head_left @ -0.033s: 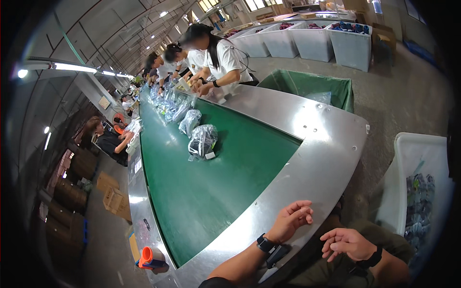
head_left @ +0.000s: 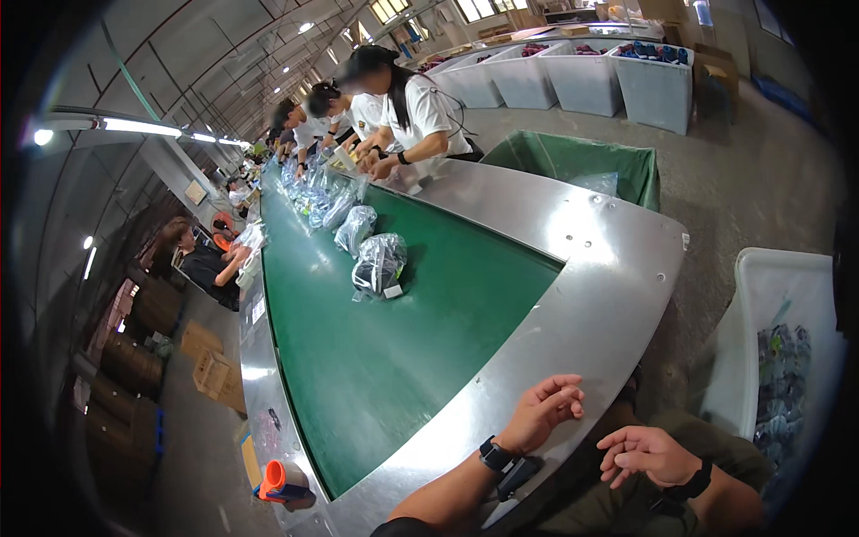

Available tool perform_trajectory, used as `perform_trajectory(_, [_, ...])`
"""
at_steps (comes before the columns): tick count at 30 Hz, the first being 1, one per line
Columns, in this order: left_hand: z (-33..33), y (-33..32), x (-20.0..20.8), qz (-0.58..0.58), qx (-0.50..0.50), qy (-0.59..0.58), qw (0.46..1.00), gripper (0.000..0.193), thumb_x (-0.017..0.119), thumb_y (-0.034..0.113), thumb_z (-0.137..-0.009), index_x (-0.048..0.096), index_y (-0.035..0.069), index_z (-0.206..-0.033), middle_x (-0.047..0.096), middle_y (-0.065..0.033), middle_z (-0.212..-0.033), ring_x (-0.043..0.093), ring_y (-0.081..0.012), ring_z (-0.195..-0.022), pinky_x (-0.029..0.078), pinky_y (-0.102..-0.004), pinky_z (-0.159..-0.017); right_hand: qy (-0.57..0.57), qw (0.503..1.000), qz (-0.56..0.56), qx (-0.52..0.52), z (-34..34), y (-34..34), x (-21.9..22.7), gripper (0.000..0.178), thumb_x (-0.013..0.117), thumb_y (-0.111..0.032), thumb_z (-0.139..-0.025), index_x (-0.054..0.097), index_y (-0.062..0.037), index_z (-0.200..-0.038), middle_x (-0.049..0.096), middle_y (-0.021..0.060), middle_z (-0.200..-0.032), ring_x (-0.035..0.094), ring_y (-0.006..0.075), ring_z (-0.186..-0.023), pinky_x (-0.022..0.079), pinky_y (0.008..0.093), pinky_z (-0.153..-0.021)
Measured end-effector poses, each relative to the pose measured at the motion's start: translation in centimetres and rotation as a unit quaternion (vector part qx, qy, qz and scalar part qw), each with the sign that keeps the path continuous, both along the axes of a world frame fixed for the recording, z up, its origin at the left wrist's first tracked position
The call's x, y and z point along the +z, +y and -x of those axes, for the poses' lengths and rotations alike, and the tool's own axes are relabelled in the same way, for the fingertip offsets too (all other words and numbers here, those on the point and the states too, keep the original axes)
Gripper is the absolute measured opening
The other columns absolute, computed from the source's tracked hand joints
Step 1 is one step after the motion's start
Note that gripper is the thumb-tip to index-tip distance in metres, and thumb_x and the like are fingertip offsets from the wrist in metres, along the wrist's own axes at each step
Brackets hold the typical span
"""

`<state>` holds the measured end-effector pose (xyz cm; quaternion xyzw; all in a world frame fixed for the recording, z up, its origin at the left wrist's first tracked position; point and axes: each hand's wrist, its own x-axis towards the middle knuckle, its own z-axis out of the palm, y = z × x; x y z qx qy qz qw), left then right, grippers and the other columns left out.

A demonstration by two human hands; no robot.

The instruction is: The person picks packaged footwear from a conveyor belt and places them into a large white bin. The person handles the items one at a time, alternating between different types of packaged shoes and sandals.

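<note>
Left hand (head_left: 542, 410) rests on the brushed-steel end rim (head_left: 591, 295) of the conveyor, fingers loosely curled, gripping nothing; a dark watch sits on the wrist. Right hand (head_left: 646, 453) hangs just right of it over the lap, off the metal, fingers half-bent, empty, also with a dark wristband. Nearest item to the left hand: a clear plastic bag (head_left: 379, 265) well ahead of it on the green belt (head_left: 385, 358), crinkled and glossy, stuffed with dark contents and a small white tag at its near corner; contents probably cables or straps, too small to tell. A second similar bag (head_left: 354, 229) lies just beyond it, more farther up. Belt is matte green, flat, smooth; the steel surround is curved with small screw heads. To the right of the right hand, a white plastic bin (head_left: 769, 295) holds dark bagged pieces. Far beyond the hands, a green fabric-lined bin (head_left: 573, 157). Low left of the left hand, an orange-and-blue tool (head_left: 277, 483) on the rim edge. Other people work along the belt.
</note>
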<state>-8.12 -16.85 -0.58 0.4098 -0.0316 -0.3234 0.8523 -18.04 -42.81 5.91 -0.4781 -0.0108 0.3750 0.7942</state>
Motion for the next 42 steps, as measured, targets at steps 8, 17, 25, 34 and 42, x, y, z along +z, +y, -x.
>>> perform_trajectory(8, [-0.1, 0.1, -0.5, 0.017, -0.003, -0.010, 1.000, 0.032, 0.056, 0.012, -0.105, 0.056, 0.001, -0.135, 0.066, -0.0100, -0.112, 0.066, -0.0171, -0.093, 0.054, -0.0347, -0.091, -0.002, 1.000, 0.026, -0.006, 0.0, 0.1, -1.0, 0.039, 0.060, -0.013, -0.101, 0.051, 0.0079, -0.133, 0.068, 0.0156, -0.107, 0.071, 0.0231, -0.097, 0.062, 0.0350, -0.082])
perform_trajectory(17, [0.1, -0.1, -0.6, 0.007, -0.003, -0.015, 1.000, 0.032, 0.056, 0.013, -0.105, 0.056, 0.002, -0.134, 0.066, -0.0093, -0.112, 0.066, -0.0162, -0.093, 0.054, -0.0340, -0.090, 0.001, 0.999, 0.044, -0.020, -0.1, 0.1, -1.6, 0.040, 0.061, -0.013, -0.100, 0.050, 0.0070, -0.133, 0.068, 0.0160, -0.105, 0.071, 0.0235, -0.095, 0.062, 0.0352, -0.080])
perform_trajectory(25, [0.3, -0.2, -0.5, 0.010, 0.005, -0.032, 0.999, 0.032, 0.057, 0.015, -0.105, 0.055, 0.004, -0.135, 0.065, -0.0080, -0.112, 0.065, -0.0143, -0.094, 0.054, -0.0340, -0.090, -0.004, 0.998, 0.040, -0.041, 0.1, 0.3, -1.1, 0.048, 0.063, -0.011, -0.098, 0.044, 0.0067, -0.138, 0.068, 0.0173, -0.101, 0.071, 0.0250, -0.089, 0.062, 0.0364, -0.076])
perform_trajectory(34, [0.7, -0.7, 0.2, -0.016, 0.021, -0.079, 0.997, 0.038, 0.056, 0.013, -0.104, 0.049, 0.004, -0.141, 0.062, -0.0090, -0.114, 0.063, -0.0150, -0.094, 0.054, -0.0354, -0.089, -0.059, 0.997, 0.025, -0.038, 1.1, -0.4, 0.7, 0.055, 0.061, -0.011, -0.097, 0.038, 0.0076, -0.142, 0.068, 0.0187, -0.101, 0.071, 0.0256, -0.089, 0.062, 0.0375, -0.077])
perform_trajectory(42, [0.5, -0.5, -0.3, -0.023, 0.017, -0.101, 0.994, 0.042, 0.055, 0.011, -0.104, 0.047, 0.002, -0.144, 0.065, -0.0101, -0.117, 0.064, -0.0164, -0.096, 0.054, -0.0374, -0.094, -0.068, 0.997, -0.002, -0.027, 1.0, -1.0, 1.5, 0.057, 0.064, -0.013, -0.096, 0.038, 0.0070, -0.143, 0.067, 0.0170, -0.104, 0.070, 0.0232, -0.092, 0.061, 0.0345, -0.079])
